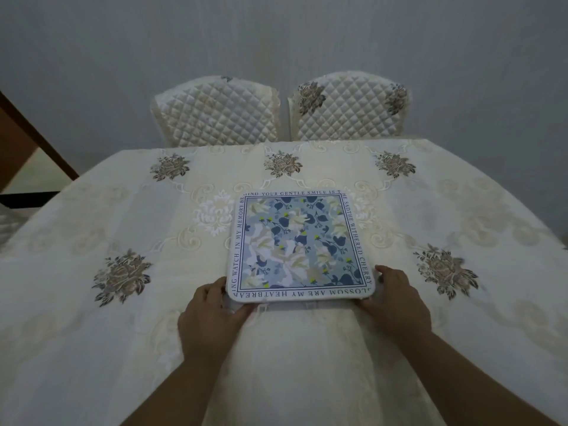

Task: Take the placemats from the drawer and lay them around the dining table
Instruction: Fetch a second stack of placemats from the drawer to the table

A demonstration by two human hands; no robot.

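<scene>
A square placemat [296, 244] with a blue floral print and a lettered white border lies in the middle of the dining table [92, 210], on what looks like a stack of more mats showing at its near edge. My left hand [209, 315] grips the stack's near left corner. My right hand [396, 302] grips its near right corner. Both thumbs rest against the mat's edges.
A cream embroidered cloth with dark flower motifs covers the table. Two quilted chairs [216, 110] [349, 107] stand side by side at the far edge against a grey wall. A brown wooden edge [27, 139] shows at the far left.
</scene>
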